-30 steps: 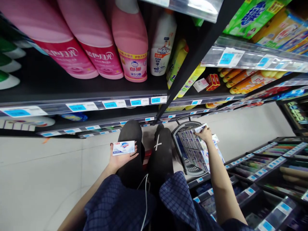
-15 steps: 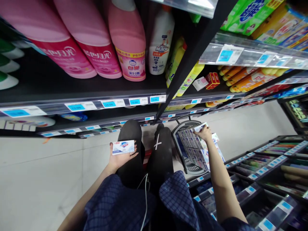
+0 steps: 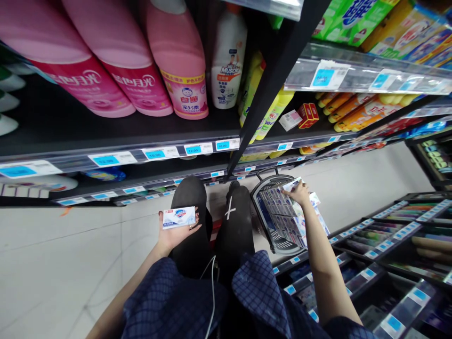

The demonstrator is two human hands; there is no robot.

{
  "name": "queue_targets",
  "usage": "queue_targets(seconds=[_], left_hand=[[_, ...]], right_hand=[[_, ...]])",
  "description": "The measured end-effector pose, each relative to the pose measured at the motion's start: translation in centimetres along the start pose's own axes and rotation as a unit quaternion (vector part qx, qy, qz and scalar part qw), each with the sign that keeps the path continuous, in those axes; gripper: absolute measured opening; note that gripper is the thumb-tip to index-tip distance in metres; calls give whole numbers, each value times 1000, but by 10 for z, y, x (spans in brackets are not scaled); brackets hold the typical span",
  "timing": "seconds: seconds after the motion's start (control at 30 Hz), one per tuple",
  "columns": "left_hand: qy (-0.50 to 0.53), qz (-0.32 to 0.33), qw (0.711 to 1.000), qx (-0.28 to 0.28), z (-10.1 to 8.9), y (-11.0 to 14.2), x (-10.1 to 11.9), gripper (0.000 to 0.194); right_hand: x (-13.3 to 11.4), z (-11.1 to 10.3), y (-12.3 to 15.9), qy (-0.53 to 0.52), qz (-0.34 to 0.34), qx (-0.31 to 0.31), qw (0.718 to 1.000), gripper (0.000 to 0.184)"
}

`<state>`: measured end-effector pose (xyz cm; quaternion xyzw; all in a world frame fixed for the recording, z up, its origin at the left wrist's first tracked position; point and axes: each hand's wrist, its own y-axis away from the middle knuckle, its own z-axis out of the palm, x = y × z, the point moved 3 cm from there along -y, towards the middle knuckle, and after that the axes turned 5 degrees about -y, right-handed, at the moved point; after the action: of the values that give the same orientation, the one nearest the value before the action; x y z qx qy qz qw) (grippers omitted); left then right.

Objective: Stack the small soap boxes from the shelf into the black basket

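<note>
My left hand (image 3: 175, 238) lies palm up over my left thigh, fingers curled at the ends of a white-and-blue soap box (image 3: 179, 218) resting in it. My right hand (image 3: 300, 193) is at a shopping basket (image 3: 254, 203) on the floor beside my right leg. Its fingers close on a white soap box (image 3: 295, 182) at the upper edge of the load; the palm side is hidden. Packs of soap boxes (image 3: 278, 205) fill much of the basket, lined up in rows. The forearm partly covers more white packs on the right side.
A shelf (image 3: 165, 132) with pink detergent bottles (image 3: 148, 89) and a white cleaner bottle (image 3: 229, 61) rises in front. Small boxes (image 3: 308, 115) stand on the shelf further right. Another low rack (image 3: 374, 245) runs along the lower right. A white cable (image 3: 213, 292) hangs over my lap.
The view has shifted slightly, moving the shelf goods a little left in the picture. Both hands keep nearly the same place and hold.
</note>
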<state>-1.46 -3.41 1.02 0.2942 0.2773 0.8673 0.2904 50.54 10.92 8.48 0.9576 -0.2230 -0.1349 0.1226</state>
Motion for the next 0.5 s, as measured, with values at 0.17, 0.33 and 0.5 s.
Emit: queue_targets(seconds=[0.17, 0.33, 0.5], left_hand=[[90, -19, 996, -18, -8, -2, -1, 106], [67, 15, 994, -89, 2, -2, -5, 87], [-53, 11, 986, -158, 78, -9, -17, 65]], right_hand=[[20, -60, 18, -136, 31, 149, 979, 80], [25, -100, 106, -336, 47, 350, 873, 48], [-53, -31, 196, -442, -64, 110, 888, 42]])
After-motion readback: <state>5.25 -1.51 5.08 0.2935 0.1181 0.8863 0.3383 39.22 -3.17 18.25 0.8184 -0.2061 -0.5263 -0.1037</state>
